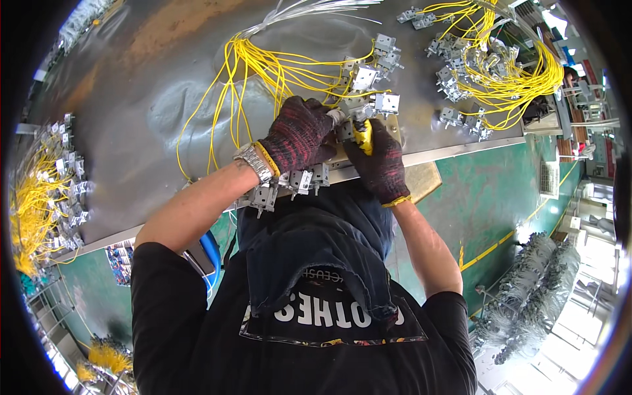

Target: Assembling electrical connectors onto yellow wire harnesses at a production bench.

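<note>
My left hand point(299, 131), in a dark red-and-black knit glove, is closed at the table's front edge. Its fingertips press against a small grey metal switch-like block point(356, 106), partly hidden by the glove. My right hand point(377, 161), gloved the same way, wraps round a yellow-and-black hand tool point(363, 137) held against that block; its exact kind is hidden. Several similar metal blocks point(364, 78) lie just beyond, joined to thin yellow wires point(263, 59) that gather into a white bundle. More metal blocks point(301, 180) hang along the edge below my left wrist.
On the worn metal table point(131, 151), a heap of yellow-wired blocks point(41, 197) lies at far left, another pile point(490, 72) at the back right. Green floor point(487, 184) shows beyond the front edge. A rack of grey bundles point(526, 296) stands at right.
</note>
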`<state>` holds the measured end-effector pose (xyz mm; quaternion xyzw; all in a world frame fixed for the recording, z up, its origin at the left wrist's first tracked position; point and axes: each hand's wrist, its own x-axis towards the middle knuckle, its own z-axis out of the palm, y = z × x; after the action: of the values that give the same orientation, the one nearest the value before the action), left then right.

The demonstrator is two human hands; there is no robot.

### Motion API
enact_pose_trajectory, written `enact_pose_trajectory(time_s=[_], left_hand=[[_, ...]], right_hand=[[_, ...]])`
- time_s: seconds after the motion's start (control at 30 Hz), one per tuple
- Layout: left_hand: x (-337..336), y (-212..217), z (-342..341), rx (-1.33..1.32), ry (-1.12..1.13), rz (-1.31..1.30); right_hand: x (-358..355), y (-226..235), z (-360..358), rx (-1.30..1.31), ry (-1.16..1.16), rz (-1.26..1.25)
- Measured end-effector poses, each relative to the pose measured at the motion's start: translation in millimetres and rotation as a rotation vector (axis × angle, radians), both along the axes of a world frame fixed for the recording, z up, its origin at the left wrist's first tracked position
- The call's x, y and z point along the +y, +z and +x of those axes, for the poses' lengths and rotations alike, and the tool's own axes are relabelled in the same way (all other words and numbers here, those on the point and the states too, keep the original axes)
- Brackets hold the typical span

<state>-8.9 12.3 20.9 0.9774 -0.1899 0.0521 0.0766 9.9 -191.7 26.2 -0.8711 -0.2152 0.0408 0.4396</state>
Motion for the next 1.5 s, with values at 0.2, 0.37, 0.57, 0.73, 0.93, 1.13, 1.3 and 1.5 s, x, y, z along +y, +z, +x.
enact_pose_trajectory(time_s=[0.2,0.37,0.57,0.73,0.93,1.13,1.3,1.5], left_hand=[[-0.8,-16.9,2.7,0.028,0.064,-0.042],[-12.2,-17.7,-0.8,-0.067,0.051,-0.012],[-27.3,11.6,7.3,0.274,0.067,0.05],[-32.5,9.9,0.1,0.174,0.139,-0.008],[-38.2,4.2,-0.8,0.113,0.16,0.084],[-34.2,3.8,1.4,0.124,0.132,-0.008],[-33.7,0.7,7.0,0.103,0.145,-0.102],[-36.9,10.9,11.7,0.266,0.149,0.008]], right_hand=[[5.5,9.8,-8.5,-0.183,0.164,-0.169],[-1.7,11.2,-9.7,-0.099,0.167,-0.156],[-46.2,13.7,4.9,0.618,0.175,0.103],[-78.0,44.7,9.2,0.657,0.171,0.181],[-59.8,72.1,-8.8,-0.09,0.205,-0.341],[-42.3,85.1,-18.0,-0.169,0.149,-0.461],[-32.3,73.9,-17.0,-0.257,0.103,-0.492],[-35.7,69.7,-12.1,-0.208,0.101,-0.383]])
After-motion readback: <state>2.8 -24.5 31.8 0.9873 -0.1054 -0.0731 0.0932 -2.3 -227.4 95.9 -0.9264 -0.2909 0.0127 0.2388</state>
